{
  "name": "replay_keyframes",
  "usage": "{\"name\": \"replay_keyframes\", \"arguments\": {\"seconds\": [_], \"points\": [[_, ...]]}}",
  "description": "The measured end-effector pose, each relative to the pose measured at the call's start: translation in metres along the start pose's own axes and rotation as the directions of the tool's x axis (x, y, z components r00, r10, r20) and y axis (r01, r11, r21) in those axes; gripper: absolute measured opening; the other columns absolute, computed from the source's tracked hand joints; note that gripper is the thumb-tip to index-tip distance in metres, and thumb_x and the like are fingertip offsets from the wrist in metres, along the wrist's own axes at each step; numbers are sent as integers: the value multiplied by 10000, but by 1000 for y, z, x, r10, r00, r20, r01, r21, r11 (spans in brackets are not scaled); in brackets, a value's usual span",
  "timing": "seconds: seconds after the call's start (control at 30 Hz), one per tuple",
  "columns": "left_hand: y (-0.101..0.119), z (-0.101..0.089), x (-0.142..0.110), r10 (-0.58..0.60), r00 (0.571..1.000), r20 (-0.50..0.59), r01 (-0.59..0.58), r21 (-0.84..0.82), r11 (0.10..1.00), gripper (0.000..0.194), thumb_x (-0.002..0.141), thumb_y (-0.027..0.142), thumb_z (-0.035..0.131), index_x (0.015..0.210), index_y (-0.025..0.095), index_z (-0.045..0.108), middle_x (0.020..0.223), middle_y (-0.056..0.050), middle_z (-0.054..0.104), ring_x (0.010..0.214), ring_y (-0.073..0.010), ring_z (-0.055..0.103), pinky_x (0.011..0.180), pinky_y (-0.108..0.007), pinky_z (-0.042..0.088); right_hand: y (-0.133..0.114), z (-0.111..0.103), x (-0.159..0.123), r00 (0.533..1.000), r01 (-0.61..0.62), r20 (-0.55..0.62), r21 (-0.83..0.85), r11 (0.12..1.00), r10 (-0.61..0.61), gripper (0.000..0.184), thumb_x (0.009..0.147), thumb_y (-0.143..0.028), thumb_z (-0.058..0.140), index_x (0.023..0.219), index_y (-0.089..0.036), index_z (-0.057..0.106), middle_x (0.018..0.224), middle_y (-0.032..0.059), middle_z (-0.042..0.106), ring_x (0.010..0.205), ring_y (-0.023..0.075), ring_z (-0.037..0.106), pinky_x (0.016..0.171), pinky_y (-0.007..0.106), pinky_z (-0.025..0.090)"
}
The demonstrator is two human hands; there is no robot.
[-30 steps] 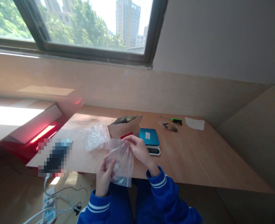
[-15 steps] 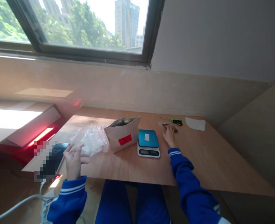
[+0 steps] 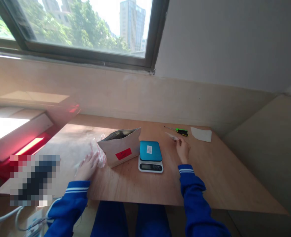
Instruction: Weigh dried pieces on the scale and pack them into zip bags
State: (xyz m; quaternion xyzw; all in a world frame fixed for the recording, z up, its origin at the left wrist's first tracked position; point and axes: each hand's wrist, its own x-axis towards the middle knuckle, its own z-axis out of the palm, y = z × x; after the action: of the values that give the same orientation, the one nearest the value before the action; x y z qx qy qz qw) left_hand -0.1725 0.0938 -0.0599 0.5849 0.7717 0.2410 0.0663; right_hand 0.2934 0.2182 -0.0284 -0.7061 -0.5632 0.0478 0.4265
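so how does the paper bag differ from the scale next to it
The paper bag stands upright, mouth open; the scale lies flat. The bag is tan with a red label; the scale has a blue top, white base and white label. The bag is taller than the scale. Both rest on the wooden table.

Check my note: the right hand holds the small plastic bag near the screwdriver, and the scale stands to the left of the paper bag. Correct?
Not quite: the head view shows the scale standing to the right of the paper bag. The rest holds: the right hand holds the small plastic bag near the screwdriver.
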Motion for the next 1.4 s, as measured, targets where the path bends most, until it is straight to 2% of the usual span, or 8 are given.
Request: {"name": "replay_keyframes", "arguments": {"seconds": [0.1, 0.2, 0.33, 0.47, 0.67, 0.97, 1.17, 1.4], "points": [[1, 1, 1, 3, 999, 43, -1, -51, 999, 418, 844, 334, 425, 1184, 209, 635, 1281, -139, 621, 1261, -333, 503, 1020, -521, 387, -10, -32, -42, 996, -26, -86, 91, 996, 34, 425, 899, -483, 330, 949, -151, 591, 912, 155, 684, 823, 250, 620, 751, 364, 453], [15, -13, -16, -9, 980, -198, -33, -209, 977, 442, 868, 364, 413, 1261, 236, 570, 1302, -108, 603, 1315, -307, 446, 1103, -522, 279, -32, -57, -92, 974, -121, -131, 385, 915, 183, 427, 863, -587, 417, 887, -186, 560, 839, 94, 662, 758, 224, 617, 694, 329, 477], [59, -26, -71, -309, 824, -476, -5, -550, 835, 346, 891, 371, 435, 1134, 192, 605, 1110, -101, 663, 997, -245, 629, 941, -416, 465, -79, -69, -142, 972, -224, 60, 525, 821, 227, 444, 824, -628, 501, 872, -195, 584, 821, 70, 662, 764, 224, 622, 700, 325, 490], [124, -28, -129, -132, 990, -45, 32, -847, 531, 325, 862, 432, 522, 1084, 204, 593, 1012, -78, 660, 786, -192, 633, 698, -317, 520, -123, -66, -163, 964, -216, 253, 584, 783, 77, 410, 868, -595, 475, 863, -203, 596, 734, 34, 621, 715, 202, 599, 687, 310, 492], [168, -31, -153, 171, 925, 339, 245, -877, 413, 321, 822, 524, 570, 844, 205, 597, 691, -7, 589, 599, -153, 555, 579, -262, 475, -139, -59, -181, 945, -204, 326, 566, 799, 10, 391, 913, -559, 419, 915, -206, 586, 698, 12, 574, 656, 183, 568, 638, 300, 484], [162, -30, -165, 169, 946, 276, 195, -903, 382, 320, 819, 507, 586, 737, 203, 532, 641, 23, 529, 578, -118, 511, 568, -220, 451, -157, -56, -212, 979, -89, 203, 470, 878, -10, 265, 904, -442, 477, 1036, -214, 457, 1016, 101, 581, 891, 217, 593, 813, 374, 490], [157, -31, -165, 65, 969, 236, 199, -915, 352, 348, 731, 519, 678, 753, 186, 578, 614, 10, 572, 563, -135, 541, 513, -222, 450, -179, -78, -224, 710, -174, 664, 490, 854, -236, 246, 912, -438, 487, 797, -223, 456, 678, -29, 519, 621, 146, 544, 586, 253, 421], [162, -35, -164, 153, 966, 208, 129, -903, 410, 308, 765, 438, 673, 671, 175, 544, 605, 18, 500, 557, -106, 463, 502, -202, 395, -177, -79, -225, 718, -64, 616, 521, 851, -323, 204, 940, -295, 412, 765, -212, 475, 685, -30, 523, 634, 127, 537, 601, 229, 384]]}}
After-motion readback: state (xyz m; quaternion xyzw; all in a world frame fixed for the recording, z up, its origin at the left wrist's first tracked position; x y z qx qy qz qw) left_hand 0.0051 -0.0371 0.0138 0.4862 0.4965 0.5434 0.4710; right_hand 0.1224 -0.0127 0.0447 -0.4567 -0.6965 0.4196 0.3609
